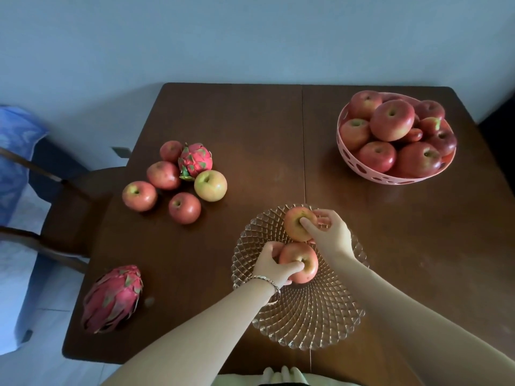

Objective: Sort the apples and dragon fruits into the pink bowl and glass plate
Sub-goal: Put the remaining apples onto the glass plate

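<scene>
A ribbed glass plate (pixel 315 316) lies at the table's near middle. Over its far part my left hand (pixel 274 267) grips a red apple (pixel 302 260), and my right hand (pixel 328 232) grips a second red apple (pixel 295 225) just beyond it. The pink bowl (pixel 362 169) at the far right is heaped with several apples (pixel 391 123). On the left of the table lie several loose apples (pixel 164 175), one of them yellow-green (pixel 210 185), around a small dragon fruit (pixel 195 160). A larger dragon fruit (pixel 113 298) lies near the left front edge.
The brown wooden table (pixel 418 260) stands against a pale wall. A dark wooden chair (pixel 69 207) sits at its left side, with blue fabric (pixel 14 151) beyond it. The table's front-left corner is near the large dragon fruit.
</scene>
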